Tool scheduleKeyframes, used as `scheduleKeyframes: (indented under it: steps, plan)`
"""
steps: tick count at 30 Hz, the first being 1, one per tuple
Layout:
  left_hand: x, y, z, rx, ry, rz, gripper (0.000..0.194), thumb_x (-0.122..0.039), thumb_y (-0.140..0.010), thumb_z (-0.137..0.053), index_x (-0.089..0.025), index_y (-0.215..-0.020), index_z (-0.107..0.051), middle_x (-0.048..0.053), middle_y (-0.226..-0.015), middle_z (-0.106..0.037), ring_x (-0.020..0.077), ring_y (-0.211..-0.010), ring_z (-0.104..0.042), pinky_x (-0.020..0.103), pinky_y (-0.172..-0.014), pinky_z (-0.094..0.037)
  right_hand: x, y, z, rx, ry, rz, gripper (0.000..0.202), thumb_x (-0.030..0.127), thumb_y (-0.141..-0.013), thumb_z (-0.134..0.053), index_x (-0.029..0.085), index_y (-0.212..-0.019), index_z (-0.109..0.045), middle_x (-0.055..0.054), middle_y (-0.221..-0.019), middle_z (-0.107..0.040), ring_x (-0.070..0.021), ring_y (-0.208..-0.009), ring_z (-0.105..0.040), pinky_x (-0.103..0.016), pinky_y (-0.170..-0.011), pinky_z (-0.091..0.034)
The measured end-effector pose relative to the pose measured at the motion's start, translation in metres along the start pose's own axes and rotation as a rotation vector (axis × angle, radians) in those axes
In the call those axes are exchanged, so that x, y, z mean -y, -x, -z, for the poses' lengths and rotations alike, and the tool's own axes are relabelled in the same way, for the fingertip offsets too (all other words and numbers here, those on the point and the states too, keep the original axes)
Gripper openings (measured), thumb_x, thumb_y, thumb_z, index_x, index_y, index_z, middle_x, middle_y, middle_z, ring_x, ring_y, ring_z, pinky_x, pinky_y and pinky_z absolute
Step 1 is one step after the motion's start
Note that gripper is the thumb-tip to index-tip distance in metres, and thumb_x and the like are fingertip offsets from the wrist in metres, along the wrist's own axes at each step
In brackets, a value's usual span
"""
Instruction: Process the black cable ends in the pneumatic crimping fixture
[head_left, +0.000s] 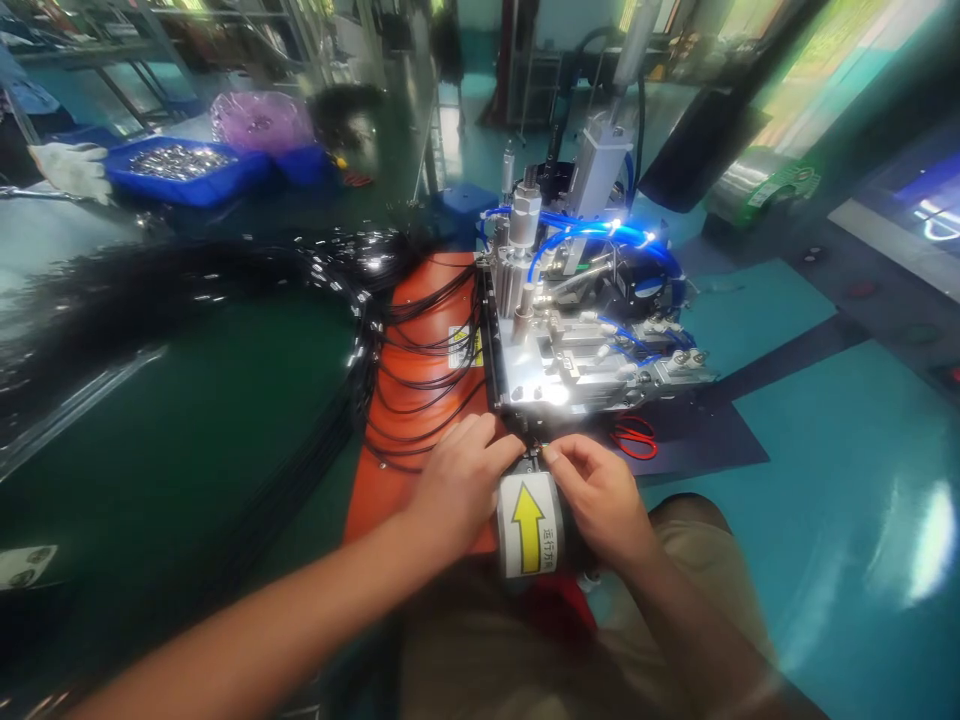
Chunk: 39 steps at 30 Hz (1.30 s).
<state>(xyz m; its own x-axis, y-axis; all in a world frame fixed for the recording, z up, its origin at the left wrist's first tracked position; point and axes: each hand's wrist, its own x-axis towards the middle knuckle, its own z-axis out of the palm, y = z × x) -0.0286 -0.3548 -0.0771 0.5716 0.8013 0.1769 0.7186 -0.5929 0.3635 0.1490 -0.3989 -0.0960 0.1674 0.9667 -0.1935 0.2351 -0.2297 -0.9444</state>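
Note:
At the front edge of a metal machine (574,350) with blue air tubes, my two hands almost meet. My left hand (469,470) is closed, its thumb and forefinger pinched at the narrow black track. From the other side my right hand (596,490) pinches something tiny near the same spot; the fingers hide what it is. Just below the fingertips sits a white label (529,525) with a yellow arrow. Thin black cables (427,380) run across the orange machine base (420,285) to the track's left side.
A thick bundle of black cables (225,270) spreads over the green surface at left. Red-handled scissors (636,438) lie right of the machine. Farther back are a blue tray (184,175) of small metal parts, a pink plastic bag (261,125) and a white glove (71,168).

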Motion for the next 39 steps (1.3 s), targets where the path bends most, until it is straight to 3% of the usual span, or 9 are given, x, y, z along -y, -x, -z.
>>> scheduleKeyframes:
  steps: [6,20,25,29,39]
  plan:
    - [0.002,0.002,0.004,0.04,0.063,-0.029,0.026,-0.005,-0.086,-0.056,-0.02,-0.102,-0.069,0.007,-0.097,-0.059,0.0214,-0.092,-0.054,0.033,-0.078,-0.047,0.003,-0.001,0.001,-0.005,0.075,0.008,0.028,0.043,-0.091,-0.057,0.018,-0.083,-0.065,-0.002,-0.076,-0.066,-0.0163,-0.067,-0.057,-0.026,-0.06,-0.043]
    - [0.007,0.004,-0.004,-0.101,0.186,-0.099,0.023,-0.003,-0.085,-0.058,-0.017,-0.097,-0.071,0.006,-0.094,-0.064,0.0196,-0.087,-0.055,0.031,-0.073,-0.048,0.004,-0.003,0.005,-0.021,0.174,0.064,0.025,0.039,-0.093,-0.055,0.019,-0.083,-0.066,-0.002,-0.079,-0.069,-0.0182,-0.074,-0.062,-0.027,-0.064,-0.046]
    - [0.01,0.006,-0.008,-0.117,0.188,-0.132,0.021,-0.007,-0.088,-0.057,-0.018,-0.099,-0.07,0.006,-0.098,-0.065,0.0198,-0.089,-0.056,0.032,-0.076,-0.049,0.008,-0.006,0.019,-0.089,0.341,0.28,0.018,0.032,-0.094,-0.057,0.02,-0.09,-0.069,-0.003,-0.086,-0.067,-0.0178,-0.078,-0.062,-0.027,-0.069,-0.046]
    - [0.011,0.007,-0.009,-0.122,0.19,-0.131,0.022,-0.007,-0.089,-0.056,-0.019,-0.101,-0.07,0.007,-0.1,-0.065,0.02,-0.093,-0.056,0.032,-0.079,-0.05,0.015,-0.01,0.019,-0.01,0.49,0.497,0.016,0.024,-0.095,-0.055,0.02,-0.094,-0.07,-0.003,-0.083,-0.062,-0.0167,-0.076,-0.059,-0.027,-0.069,-0.045]
    - [0.011,0.006,-0.008,-0.111,0.196,-0.129,0.025,-0.004,-0.088,-0.054,-0.018,-0.101,-0.07,0.007,-0.103,-0.065,0.0198,-0.096,-0.057,0.033,-0.083,-0.051,0.017,-0.02,0.011,-0.009,0.752,0.632,0.02,0.023,-0.095,-0.05,0.021,-0.082,-0.065,-0.004,-0.081,-0.059,-0.0169,-0.073,-0.057,-0.027,-0.068,-0.046]
